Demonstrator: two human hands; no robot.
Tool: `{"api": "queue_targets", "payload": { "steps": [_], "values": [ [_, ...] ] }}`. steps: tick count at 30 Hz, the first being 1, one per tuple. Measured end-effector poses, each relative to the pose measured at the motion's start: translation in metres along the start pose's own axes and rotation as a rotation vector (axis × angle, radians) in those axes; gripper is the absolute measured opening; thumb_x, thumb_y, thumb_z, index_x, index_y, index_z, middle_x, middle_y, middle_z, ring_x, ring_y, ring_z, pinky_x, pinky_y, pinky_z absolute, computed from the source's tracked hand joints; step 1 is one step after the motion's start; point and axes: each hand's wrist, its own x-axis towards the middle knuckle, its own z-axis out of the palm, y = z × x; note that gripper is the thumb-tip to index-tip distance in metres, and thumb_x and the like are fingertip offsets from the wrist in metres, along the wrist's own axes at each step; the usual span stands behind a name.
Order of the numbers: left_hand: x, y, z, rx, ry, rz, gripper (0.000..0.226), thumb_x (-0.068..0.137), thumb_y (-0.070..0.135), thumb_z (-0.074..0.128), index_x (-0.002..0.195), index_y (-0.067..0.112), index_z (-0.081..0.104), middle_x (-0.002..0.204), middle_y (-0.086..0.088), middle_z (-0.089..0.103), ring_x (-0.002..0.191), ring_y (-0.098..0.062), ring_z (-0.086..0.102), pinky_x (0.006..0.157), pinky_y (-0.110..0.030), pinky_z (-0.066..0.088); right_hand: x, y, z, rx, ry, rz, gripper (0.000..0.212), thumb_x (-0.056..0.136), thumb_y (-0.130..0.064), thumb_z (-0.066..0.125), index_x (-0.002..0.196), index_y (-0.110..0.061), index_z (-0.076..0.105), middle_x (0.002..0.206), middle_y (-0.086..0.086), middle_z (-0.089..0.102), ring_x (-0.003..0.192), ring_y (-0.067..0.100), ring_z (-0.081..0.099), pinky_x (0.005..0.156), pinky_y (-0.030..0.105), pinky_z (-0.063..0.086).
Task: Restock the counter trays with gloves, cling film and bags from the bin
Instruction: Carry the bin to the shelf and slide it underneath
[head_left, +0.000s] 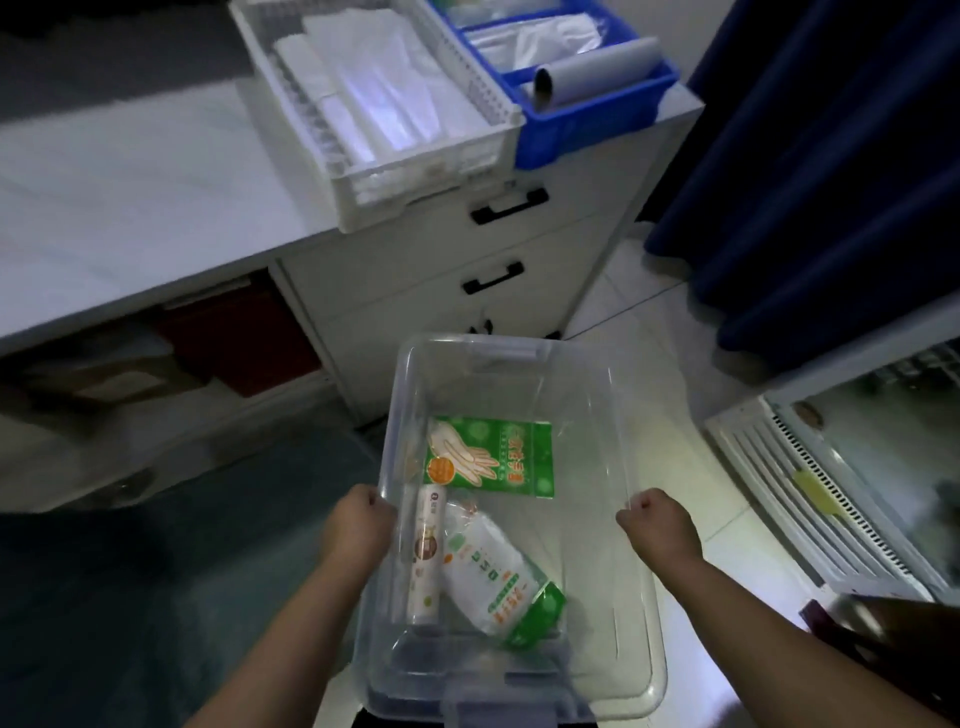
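The left hand (358, 525) and right hand (660, 525) each grip a long side rim of the clear plastic bin (504, 347), fingers curled over the edge, holding it in front of the drawer cabinet (415, 291). Inside lie a green glove packet (488, 457), a printed white roll (427, 556) along the left wall and a white-and-green pack (493, 577) beside it (its print is too small to read). On the counter (130, 208) a white slotted tray (363, 208) of clear plastic bags touches a blue tray (571, 135) holding a grey roll (597, 73).
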Motion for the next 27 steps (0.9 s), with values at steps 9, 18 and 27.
{"api": "queue_targets", "payload": {
  "steps": [9, 18, 27],
  "values": [
    [-0.051, 0.187, 0.107, 0.090, -0.014, 0.146, 0.011, 0.087, 0.019, 0.051, 0.079, 0.015, 0.056, 0.075, -0.001, 0.057, 0.067, -0.017, 0.054, 0.052, -0.028, 0.035, 0.101, 0.084, -0.162, 0.251, 0.103, 0.001, 0.009, 0.079, -0.012, 0.062, 0.074, -0.012, 0.055, 0.076, 0.004, 0.060, 0.066, 0.019, 0.053, 0.056, 0.026, 0.036],
    [-0.044, 0.351, 0.169, 0.190, -0.050, 0.348, 0.020, 0.082, 0.020, 0.054, 0.063, 0.014, 0.052, 0.059, 0.002, 0.052, 0.056, -0.016, 0.051, 0.045, -0.024, 0.031, 0.185, 0.098, -0.293, 0.377, 0.294, 0.044, 0.012, 0.077, -0.012, 0.062, 0.069, -0.011, 0.053, 0.066, 0.007, 0.056, 0.063, 0.027, 0.053, 0.060, 0.032, 0.040],
    [0.043, 0.523, 0.194, 0.165, -0.097, 0.505, 0.013, 0.083, 0.020, 0.058, 0.076, 0.008, 0.058, 0.079, -0.012, 0.063, 0.081, -0.031, 0.063, 0.061, -0.028, 0.040, 0.314, 0.052, -0.369, 0.433, 0.412, 0.061, 0.015, 0.082, -0.014, 0.062, 0.070, -0.010, 0.054, 0.068, 0.008, 0.056, 0.060, 0.023, 0.050, 0.055, 0.029, 0.036]
  ]
}}
